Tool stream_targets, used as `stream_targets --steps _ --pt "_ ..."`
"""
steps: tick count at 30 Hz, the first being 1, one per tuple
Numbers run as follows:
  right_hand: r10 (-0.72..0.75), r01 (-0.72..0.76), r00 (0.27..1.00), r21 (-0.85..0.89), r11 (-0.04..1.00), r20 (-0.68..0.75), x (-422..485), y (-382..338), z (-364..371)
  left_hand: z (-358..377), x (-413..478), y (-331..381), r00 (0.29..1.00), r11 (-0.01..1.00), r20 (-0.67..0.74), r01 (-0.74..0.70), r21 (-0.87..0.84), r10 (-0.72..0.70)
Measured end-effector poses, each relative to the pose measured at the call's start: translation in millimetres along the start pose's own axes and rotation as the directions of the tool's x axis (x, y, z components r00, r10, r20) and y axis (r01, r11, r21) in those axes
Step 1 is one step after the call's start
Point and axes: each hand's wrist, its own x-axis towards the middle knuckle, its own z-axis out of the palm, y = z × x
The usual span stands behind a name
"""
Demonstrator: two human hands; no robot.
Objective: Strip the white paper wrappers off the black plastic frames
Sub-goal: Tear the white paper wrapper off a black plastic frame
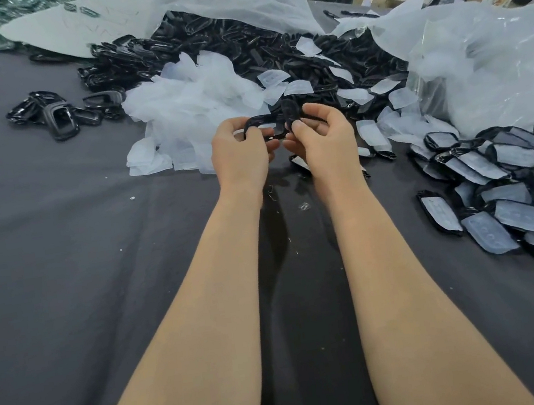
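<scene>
Black frame [260,120] crosswise; left hand [239,152], right hand [324,134] grip ends.

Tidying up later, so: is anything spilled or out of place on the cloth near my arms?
Only small litter: a clear scrap lies on the dark cloth beside the right forearm, white specks further left.

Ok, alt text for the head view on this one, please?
Left hand and right hand grip a black plastic frame between them over a dark table cloth. Beyond lie a heap of stripped white paper wrappers and a pile of bare black frames; still-wrapped frames are stacked at the right.
</scene>
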Motion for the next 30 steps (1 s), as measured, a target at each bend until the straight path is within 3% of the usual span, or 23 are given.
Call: stream_targets --steps 7,10,13,17,24,30 --pt "-0.063 0.063 0.998 -0.011 0.998 0.027 -3.9 -1.7 -0.7 1.4 0.0 -1.6 1.000 1.000 0.005 -0.025 0.020 0.024" --pt "-0.127 0.115 0.989 -0.138 0.984 -0.081 -2.5 0.5 -1.8 2.0 0.4 -2.3 0.999 0.999 0.021 -0.029 0.025 0.029" --pt "-0.161 0.138 0.976 -0.150 0.979 -0.147 -0.3 0.2 -2.2 2.1 0.0 -2.3 0.999 0.999 0.045 -0.029 0.014 0.028" --pt "-0.170 0.159 0.983 -0.136 0.978 -0.069 -1.7 -0.7 0.6 3.4 -2.4 -0.9 0.995 0.998 0.077 -0.057 -0.008 0.058" --pt "-0.125 0.113 0.989 -0.137 0.984 -0.082 -1.3 -0.9 -0.7 2.5 -0.8 -3.6 0.978 0.992 0.166 -0.123 -0.010 0.123" --pt "-0.061 0.054 0.992 -0.074 0.996 -0.106 0.6 1.1 -2.0 2.7 -0.7 -4.9 0.974 0.982 0.152 -0.180 0.057 0.169"
